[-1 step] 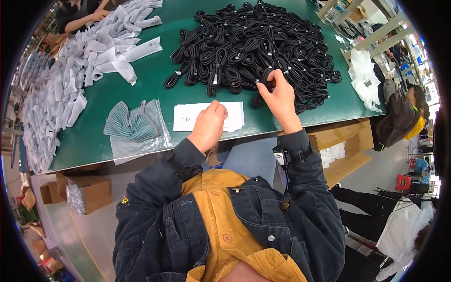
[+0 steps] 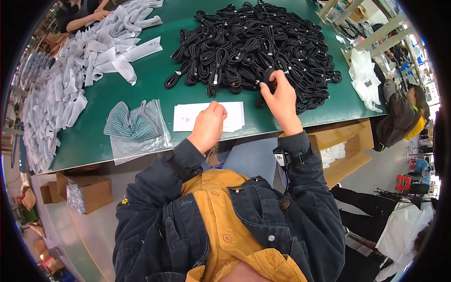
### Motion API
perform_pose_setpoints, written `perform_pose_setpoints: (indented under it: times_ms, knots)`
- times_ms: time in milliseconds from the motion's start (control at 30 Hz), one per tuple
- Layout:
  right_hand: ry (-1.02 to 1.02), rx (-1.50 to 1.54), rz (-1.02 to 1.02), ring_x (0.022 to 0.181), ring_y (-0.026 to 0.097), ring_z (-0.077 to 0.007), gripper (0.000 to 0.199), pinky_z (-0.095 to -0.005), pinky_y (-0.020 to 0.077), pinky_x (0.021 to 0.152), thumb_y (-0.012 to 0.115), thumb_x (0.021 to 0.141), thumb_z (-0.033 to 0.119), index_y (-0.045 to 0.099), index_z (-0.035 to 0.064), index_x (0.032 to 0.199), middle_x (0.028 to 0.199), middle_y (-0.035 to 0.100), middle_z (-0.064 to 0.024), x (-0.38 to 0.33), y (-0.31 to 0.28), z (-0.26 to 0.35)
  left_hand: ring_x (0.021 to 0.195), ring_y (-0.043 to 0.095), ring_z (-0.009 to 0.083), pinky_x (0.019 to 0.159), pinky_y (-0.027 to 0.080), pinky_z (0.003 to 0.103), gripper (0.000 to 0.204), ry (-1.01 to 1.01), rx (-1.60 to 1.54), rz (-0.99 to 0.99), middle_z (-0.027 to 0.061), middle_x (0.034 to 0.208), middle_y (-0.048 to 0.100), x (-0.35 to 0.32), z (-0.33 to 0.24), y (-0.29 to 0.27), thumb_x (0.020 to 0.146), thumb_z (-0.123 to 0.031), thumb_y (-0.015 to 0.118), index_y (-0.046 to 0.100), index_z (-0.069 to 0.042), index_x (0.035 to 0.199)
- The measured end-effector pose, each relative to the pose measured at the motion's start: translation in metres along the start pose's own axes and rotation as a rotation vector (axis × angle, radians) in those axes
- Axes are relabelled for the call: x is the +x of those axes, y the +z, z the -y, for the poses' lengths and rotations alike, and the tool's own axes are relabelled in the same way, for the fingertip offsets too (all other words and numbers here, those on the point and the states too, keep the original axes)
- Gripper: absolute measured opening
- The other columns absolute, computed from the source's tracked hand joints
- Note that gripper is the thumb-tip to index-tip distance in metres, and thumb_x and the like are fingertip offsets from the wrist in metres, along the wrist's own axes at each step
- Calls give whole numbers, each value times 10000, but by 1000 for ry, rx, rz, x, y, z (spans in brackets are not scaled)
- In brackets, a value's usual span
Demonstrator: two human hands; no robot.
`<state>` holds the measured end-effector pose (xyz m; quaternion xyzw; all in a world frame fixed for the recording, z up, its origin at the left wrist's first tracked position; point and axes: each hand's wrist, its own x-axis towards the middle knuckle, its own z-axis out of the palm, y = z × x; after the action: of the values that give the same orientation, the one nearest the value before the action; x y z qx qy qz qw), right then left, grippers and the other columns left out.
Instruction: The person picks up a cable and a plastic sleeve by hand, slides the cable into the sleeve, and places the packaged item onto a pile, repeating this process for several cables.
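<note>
My left hand (image 2: pixel 209 124) rests on a small stack of white flat bags (image 2: pixel 184 117) near the table's front edge. Its fingers are curled together at the top bag, and the fingertips are partly hidden. My right hand (image 2: pixel 283 101) is closed around a coiled black cable (image 2: pixel 266 89), thumb on one side and fingers on the other. That coil is at the near edge of a large heap of coiled black cables (image 2: pixel 253 42), many with pale ties or metal ends showing.
Filled white bags (image 2: pixel 70 89) spread over the table's left side; a co-worker's hand (image 2: pixel 99 15) is behind them. A teal knitted piece (image 2: pixel 129 123) lies on a clear plastic bag (image 2: pixel 159 134). Cardboard boxes (image 2: pixel 96 195) stand below the green table (image 2: pixel 155 80). White plastic (image 2: pixel 364 77) hangs at right.
My right hand has shifted very slightly to the right with the cable coil in its fingers. The left hand stays almost in place on the bags.
</note>
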<state>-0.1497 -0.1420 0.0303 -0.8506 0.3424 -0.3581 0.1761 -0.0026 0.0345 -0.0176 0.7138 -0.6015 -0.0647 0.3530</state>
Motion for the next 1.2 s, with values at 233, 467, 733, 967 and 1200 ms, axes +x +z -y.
perform_pose_setpoints:
  times_ms: [233,467,733,967,1200]
  knots:
    - [-252,262,-32,759,626,-181,341,-301,515,710,725,823,1,577,26,1129,892,647,-82,-23,-8,21,734,600,209,668,490,309,79,-175,-262,5,96,866,588,2,-7,-10,834,22,659,605,8,891]
    - [295,565,299,855,634,-181,421,-287,513,777,731,810,-15,586,24,1204,1013,653,-86,-58,-3,15,709,586,172,660,487,290,91,-286,-508,-17,78,809,585,3,0,-13,847,-15,686,612,3,896]
    - [-234,321,257,855,630,-212,362,-308,506,740,732,778,-19,644,27,1127,958,647,-80,-60,-19,31,740,538,60,683,467,223,80,-369,-550,5,1,807,599,2,2,-15,901,-24,664,596,-9,939]
    - [-467,169,389,857,620,-267,334,-340,504,748,739,769,-4,660,27,1092,968,627,-91,-58,-25,26,760,563,162,694,468,277,97,-159,-398,-11,61,856,580,2,-11,-28,861,10,657,585,-7,924]
    - [-205,493,463,835,609,-250,341,-341,506,702,744,762,6,689,80,1091,936,600,-65,-61,-18,33,858,554,286,728,459,333,115,117,-231,-101,110,916,565,7,-20,-46,815,36,644,574,-18,889]
